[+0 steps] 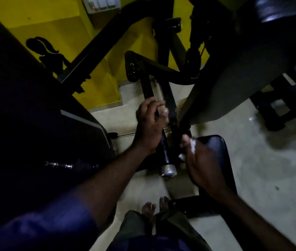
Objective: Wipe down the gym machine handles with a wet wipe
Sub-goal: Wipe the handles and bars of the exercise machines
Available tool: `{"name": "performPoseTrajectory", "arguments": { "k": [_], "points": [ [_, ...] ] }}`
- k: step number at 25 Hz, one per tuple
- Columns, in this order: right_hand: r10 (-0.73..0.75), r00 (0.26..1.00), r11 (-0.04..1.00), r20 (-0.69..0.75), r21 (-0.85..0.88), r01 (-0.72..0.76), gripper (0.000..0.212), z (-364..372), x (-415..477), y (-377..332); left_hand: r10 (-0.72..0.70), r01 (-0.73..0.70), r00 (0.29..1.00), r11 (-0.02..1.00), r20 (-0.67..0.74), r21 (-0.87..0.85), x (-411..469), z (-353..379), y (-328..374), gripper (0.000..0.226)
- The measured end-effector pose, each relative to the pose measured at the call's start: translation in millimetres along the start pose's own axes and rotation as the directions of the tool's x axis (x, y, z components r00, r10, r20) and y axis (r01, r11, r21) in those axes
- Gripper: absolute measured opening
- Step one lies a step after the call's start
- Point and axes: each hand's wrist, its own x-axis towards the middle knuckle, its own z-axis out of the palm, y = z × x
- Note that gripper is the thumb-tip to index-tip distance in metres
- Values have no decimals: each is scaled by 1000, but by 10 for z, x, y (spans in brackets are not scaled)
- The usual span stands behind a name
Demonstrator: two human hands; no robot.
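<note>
A black gym machine handle [164, 151] with a silver end cap [168, 171] runs down the middle of the view. My left hand [149, 124] grips this bar higher up, fingers curled round it. My right hand [201, 160] is just to the right of the handle's lower end and holds a crumpled white wet wipe [192, 144] between thumb and fingers. A second black bar [170, 104] runs parallel beside the first. The light is dim and the hands are slightly blurred.
A black padded seat [216, 147] lies under my right hand. Black frame beams [96, 49] cross a yellow wall [53, 26] behind. A grey padded panel [234, 84] leans at the right. My bare feet [154, 205] stand on the pale floor [261, 178].
</note>
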Motion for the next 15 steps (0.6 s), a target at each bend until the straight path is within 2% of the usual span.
{"name": "performPoseTrajectory", "arguments": {
  "k": [1, 2, 3, 4, 5, 7, 8, 9, 10, 11, 12, 13, 15],
  "points": [
    [-89, 996, 993, -12, 83, 90, 46, -8, 168, 3, -183, 173, 980, 977, -75, -120, -186, -81, -22, 39],
    [-237, 971, 970, 15, 60, 236, 40, 25, 317, -28, -368, 337, 927, 902, -72, -268, -398, -173, -12, 40],
    [-398, 911, 915, 106, -21, 402, 35, 95, 440, -68, -520, 480, 854, 787, 2, -388, -611, -266, 31, 38],
    [-519, 815, 826, 258, -94, 556, 31, 192, 525, -42, -616, 594, 779, 667, 116, -450, -802, -346, 78, 31],
    [-589, 689, 717, 423, -120, 687, 27, 266, 577, -4, -668, 683, 710, 575, 222, -450, -963, -419, 150, 23],
    [-648, 411, 476, 641, -81, 876, 30, 291, 677, 99, -707, 787, 610, 488, 357, -378, -1210, -483, 239, 15],
    [-660, 290, 360, 693, -47, 932, 36, 264, 778, 91, -706, 798, 599, 485, 377, -359, -1288, -462, 249, 18],
    [-652, 197, 273, 733, -16, 962, 41, 250, 940, 66, -696, 784, 618, 509, 366, -356, -1338, -424, 272, 29],
    [-628, 143, 217, 765, -5, 976, 46, 260, 1137, 18, -687, 757, 650, 547, 326, -358, -1365, -382, 284, 44],
    [-609, 140, 192, 781, -27, 981, 51, 303, 1376, -45, -684, 734, 674, 583, 278, -348, -1371, -335, 277, 57],
    [-603, 194, 204, 773, -86, 975, 56, 357, 1625, -113, -689, 723, 684, 599, 238, -344, -1371, -303, 289, 65],
    [-603, 276, 245, 749, -156, 957, 59, 425, 1869, -186, -689, 715, 690, 603, 221, -353, -1357, -284, 286, 67],
    [-599, 414, 340, 686, -250, 907, 51, 568, 2236, -247, -673, 704, 701, 599, 235, -382, -1331, -276, 265, 65]
  ]
}}
